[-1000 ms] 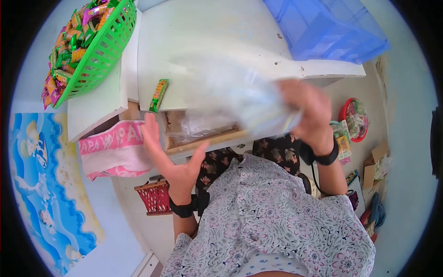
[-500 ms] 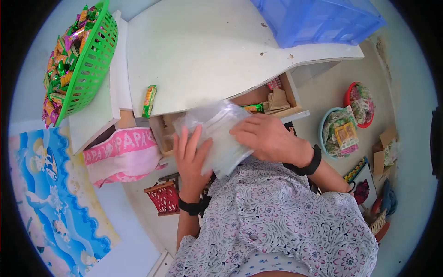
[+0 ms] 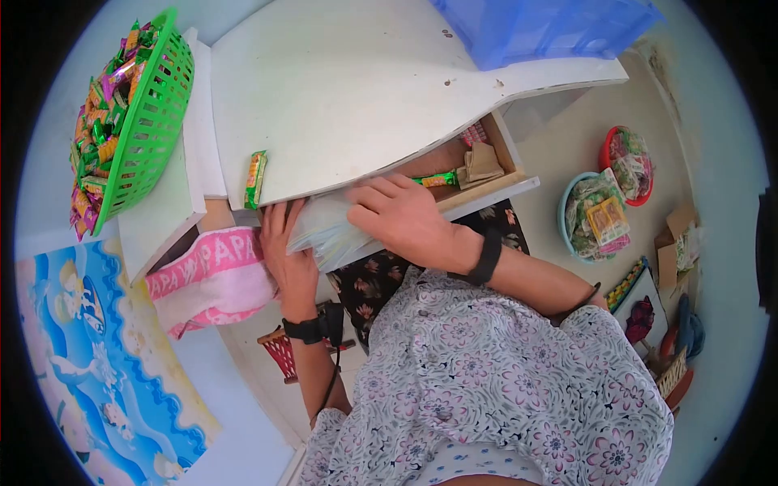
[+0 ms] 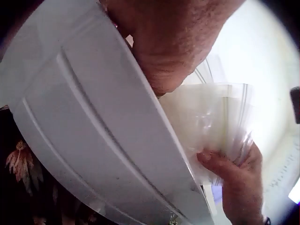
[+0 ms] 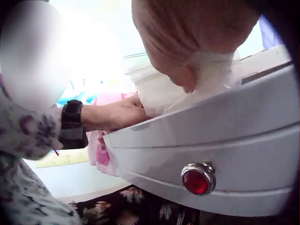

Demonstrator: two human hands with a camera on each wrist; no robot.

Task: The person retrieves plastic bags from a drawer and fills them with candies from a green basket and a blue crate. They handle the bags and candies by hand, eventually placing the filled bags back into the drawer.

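A stack of clear plastic zip bags [image 3: 336, 235] lies at the left end of the open drawer [image 3: 486, 190], standing up partly over its front. My right hand [image 3: 405, 223] pinches the bags from above, its thumb [image 4: 213, 159] flat across them in the left wrist view. On the stack's other side my left hand [image 3: 288, 255] reaches over the drawer's front with fingers pointing inward. Its fingertips are hidden below the tabletop edge, and its palm side lies along the bags. In the right wrist view the drawer's red knob [image 5: 197, 180] shows under the hands.
On the white tabletop [image 3: 340, 97] lies a green-wrapped snack [image 3: 255, 178]. A green basket [image 3: 150, 138] of wrapped snacks stands left, a blue crate [image 3: 543, 32] at the back right. Another snack [image 3: 438, 178] and brown cardboard [image 3: 480, 164] sit in the drawer. A pink towel [image 3: 215, 279] hangs left.
The right hand has brought the bags, blurred in motion earlier, leftward and down into the drawer's left end. The left hand has moved from beside the drawer to its edge, by the bags.
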